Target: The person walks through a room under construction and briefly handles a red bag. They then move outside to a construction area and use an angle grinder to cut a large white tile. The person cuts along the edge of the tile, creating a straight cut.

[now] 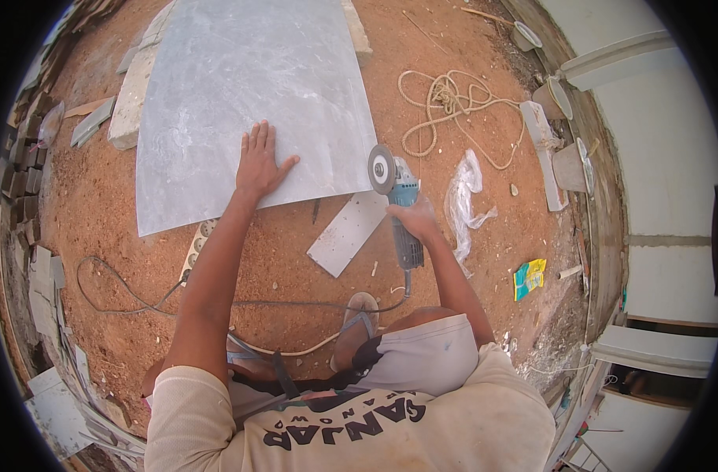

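Observation:
A large grey slab [209, 94], flat and dusty, lies raised off the reddish ground in front of me. My left hand [262, 164] rests flat on it near the close edge, fingers stretched out. In my right hand [415, 217] is a blue-green angle grinder [407, 236], gripped round its body and held upright. The grinder's round disc [382, 168] is at the slab's near right corner; I cannot tell whether it touches. A loose grey tile strip [349, 234] lies on the ground under that corner.
A power strip [195, 250] lies by my left forearm, and a dark cable [296, 304] crosses near my feet. To the right are a coiled rope [445, 98], crumpled clear plastic [463, 197] and a yellow-green packet [529, 278]. Buckets [569, 167] stand along the wall; stacked tiles [42, 295] are at left.

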`<state>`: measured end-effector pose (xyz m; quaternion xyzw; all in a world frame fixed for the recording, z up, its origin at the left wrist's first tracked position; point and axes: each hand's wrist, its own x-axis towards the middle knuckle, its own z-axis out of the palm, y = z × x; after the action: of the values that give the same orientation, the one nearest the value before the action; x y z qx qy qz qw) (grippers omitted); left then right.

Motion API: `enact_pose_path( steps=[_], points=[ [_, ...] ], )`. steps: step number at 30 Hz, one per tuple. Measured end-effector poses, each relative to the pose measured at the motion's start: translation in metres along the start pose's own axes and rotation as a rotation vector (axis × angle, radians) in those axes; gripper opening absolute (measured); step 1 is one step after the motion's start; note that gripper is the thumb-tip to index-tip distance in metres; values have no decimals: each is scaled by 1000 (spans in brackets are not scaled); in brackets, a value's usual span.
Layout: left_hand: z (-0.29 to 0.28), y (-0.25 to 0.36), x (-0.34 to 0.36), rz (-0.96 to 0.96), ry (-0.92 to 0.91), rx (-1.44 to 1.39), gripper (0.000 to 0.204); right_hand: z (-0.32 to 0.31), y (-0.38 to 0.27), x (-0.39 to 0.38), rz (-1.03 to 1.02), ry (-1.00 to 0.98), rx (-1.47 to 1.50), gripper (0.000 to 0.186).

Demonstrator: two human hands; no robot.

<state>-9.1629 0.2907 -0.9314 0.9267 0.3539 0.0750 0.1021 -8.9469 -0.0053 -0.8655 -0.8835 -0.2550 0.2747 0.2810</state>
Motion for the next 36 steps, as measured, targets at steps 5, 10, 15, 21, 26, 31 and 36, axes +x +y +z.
enact_pose_path(
  steps=[5,10,15,21,26,31,36],
  points=[
    [0,0,0,5,4,-2,95,1,5,-2,-14,14,-7,48],
    [2,0,1,9,16,-12,95,1,9,-6,-22,7,29,44],
    [1,0,0,8,20,-15,95,-1,4,-14,-5,9,18,42],
    [1,1,0,7,14,-20,94,-4,0,-22,-4,10,8,42],
    [2,1,1,5,7,-18,95,-3,2,-23,-2,7,22,44],
    [4,-1,1,9,14,-19,95,-6,-4,-29,42,-26,52,44],
    [3,-1,0,13,21,-16,95,-6,-1,-30,40,-36,47,45]
  ],
)
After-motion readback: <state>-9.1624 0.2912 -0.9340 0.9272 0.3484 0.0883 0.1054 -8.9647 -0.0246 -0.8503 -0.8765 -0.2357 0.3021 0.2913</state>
